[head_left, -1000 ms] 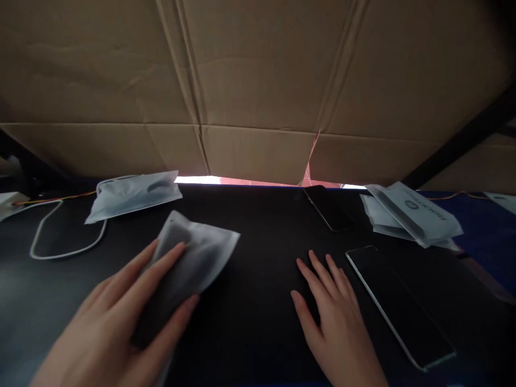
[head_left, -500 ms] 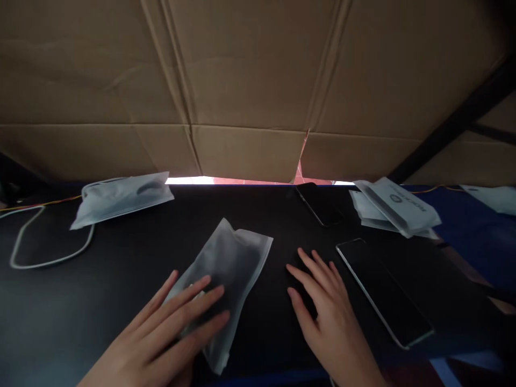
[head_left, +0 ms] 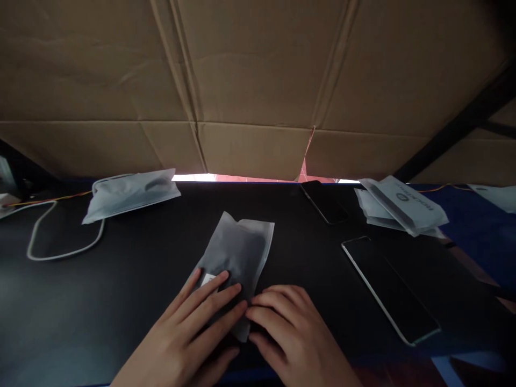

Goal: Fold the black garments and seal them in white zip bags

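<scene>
A frosted translucent pouch [head_left: 237,247] lies flat on the black table top, with a small white label partly showing beneath the fingers. My left hand [head_left: 197,322] rests across its lower part, fingers spread and palm down. At the pouch's lower right edge is my right hand [head_left: 286,328], its fingers curled together and the fingertips touching that edge beside my left fingers. The thumb is bent below, and whether it pinches the pouch is hard to see.
A dark phone with a pale edge [head_left: 391,290] lies right; a smaller black phone [head_left: 324,201] lies behind it. White printed pouches [head_left: 407,204] sit back right. Another pouch [head_left: 133,193] and a white cable [head_left: 62,257] are left. Cardboard [head_left: 250,70] hangs behind.
My right hand has moved left and down to the pouch's edge, and its fingers have curled. My left hand has shifted right over the pouch. The view has shifted slightly.
</scene>
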Demonstrator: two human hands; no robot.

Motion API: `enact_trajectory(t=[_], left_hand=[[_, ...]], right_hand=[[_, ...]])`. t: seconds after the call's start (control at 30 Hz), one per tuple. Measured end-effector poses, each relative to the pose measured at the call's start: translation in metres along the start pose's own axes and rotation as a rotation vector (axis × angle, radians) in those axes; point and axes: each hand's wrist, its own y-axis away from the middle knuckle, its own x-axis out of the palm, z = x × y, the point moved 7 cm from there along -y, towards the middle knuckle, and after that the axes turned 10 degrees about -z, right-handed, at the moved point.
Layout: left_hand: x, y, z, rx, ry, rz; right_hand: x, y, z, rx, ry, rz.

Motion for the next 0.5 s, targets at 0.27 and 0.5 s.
enact_trajectory(t=[0.27, 0.5], left_hand=[[-0.006, -0.013, -0.016, -0.053, 0.074, -0.209], [-0.01, 0.007, -0.025, -0.084, 0.125, -0.15]], right_hand=[[-0.01, -0.003, 0.005, -0.028, -0.034, -0.041], [-0.022, -0.008, 0.027, -0.205, 0.056, -0.27]])
